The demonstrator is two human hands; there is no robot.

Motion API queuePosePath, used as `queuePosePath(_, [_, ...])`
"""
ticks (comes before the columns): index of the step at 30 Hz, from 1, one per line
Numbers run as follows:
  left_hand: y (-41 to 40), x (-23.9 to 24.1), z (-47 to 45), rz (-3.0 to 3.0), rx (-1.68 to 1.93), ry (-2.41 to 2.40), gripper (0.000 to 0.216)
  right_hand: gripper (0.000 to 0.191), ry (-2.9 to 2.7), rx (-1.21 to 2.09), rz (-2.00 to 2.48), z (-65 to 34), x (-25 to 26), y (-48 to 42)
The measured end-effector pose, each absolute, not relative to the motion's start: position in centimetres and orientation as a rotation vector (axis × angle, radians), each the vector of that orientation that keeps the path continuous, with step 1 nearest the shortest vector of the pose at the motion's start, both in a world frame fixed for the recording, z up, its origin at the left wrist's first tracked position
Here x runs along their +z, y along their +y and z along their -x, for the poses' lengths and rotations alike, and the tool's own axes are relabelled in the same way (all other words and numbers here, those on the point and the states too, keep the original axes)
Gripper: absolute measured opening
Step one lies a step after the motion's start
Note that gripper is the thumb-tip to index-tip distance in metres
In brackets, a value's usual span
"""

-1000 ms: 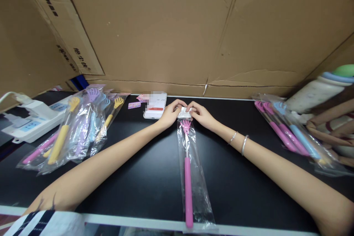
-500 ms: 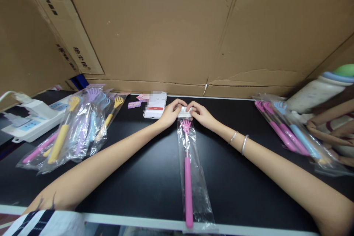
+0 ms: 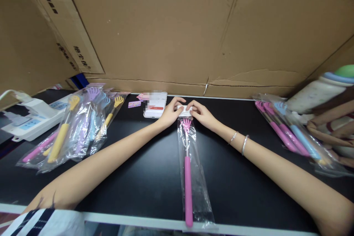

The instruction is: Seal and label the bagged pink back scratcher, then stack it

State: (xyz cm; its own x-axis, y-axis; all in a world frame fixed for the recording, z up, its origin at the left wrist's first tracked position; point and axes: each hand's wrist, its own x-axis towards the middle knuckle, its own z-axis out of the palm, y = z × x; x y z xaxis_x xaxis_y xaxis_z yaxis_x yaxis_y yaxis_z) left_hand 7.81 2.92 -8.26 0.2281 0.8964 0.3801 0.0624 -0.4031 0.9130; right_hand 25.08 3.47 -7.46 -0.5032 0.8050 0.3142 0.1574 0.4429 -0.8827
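Note:
A pink back scratcher [image 3: 188, 188] lies lengthwise on the black table in a clear plastic bag [image 3: 200, 188], its claw end pointing away from me. Across the far end of the bag sits a small white block-shaped object [image 3: 184, 110]. My left hand [image 3: 172, 112] grips its left end, the thumb on the near side and the index finger arched above. From the other side, my right hand [image 3: 201, 113] pinches the right end with bent fingers. The fingers partly hide the object and the bag's far edge, so its exact kind is unclear.
Bagged back scratchers [image 3: 80, 129] in several colours are heaped at left beside a white power strip [image 3: 35, 121]. More bagged scratchers [image 3: 287, 129] lie at right, near a bottle [image 3: 312, 92] and a wooden jointed figure [image 3: 329, 127]. A phone [image 3: 155, 112] and cardboard walls [image 3: 166, 25] stand behind.
My fingers have lifted and spread slightly on the white object, so more of its top shows. The bagged pink back scratcher stays in place.

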Motion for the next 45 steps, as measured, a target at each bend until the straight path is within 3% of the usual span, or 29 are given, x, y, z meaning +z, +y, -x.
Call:
queuePosePath(7, [3.17, -8.66, -7.78, -1.659, 1.278, 0.882, 0.027, 0.023, -1.923, 1.07, 0.815, -25.01, -7.43, 3.35])
queuePosePath(28, [3.01, -8.39, -7.88, -1.659, 1.266, 0.881, 0.034, 0.019, -1.945, 1.026, 0.822, -25.16, -7.9, 3.65])
queuePosePath(34, [2.94, -8.35, -7.91, -1.647, 1.267, 0.864, 0.034, 0.029, -1.906, 1.07, 0.797, -25.12, -7.9, 3.58])
queuePosePath(45, [2.95, -8.24, -7.84, -1.719, 1.238, 0.88, 0.025, 0.019, -1.903, 1.042, 0.844, -25.03, -7.92, 3.64])
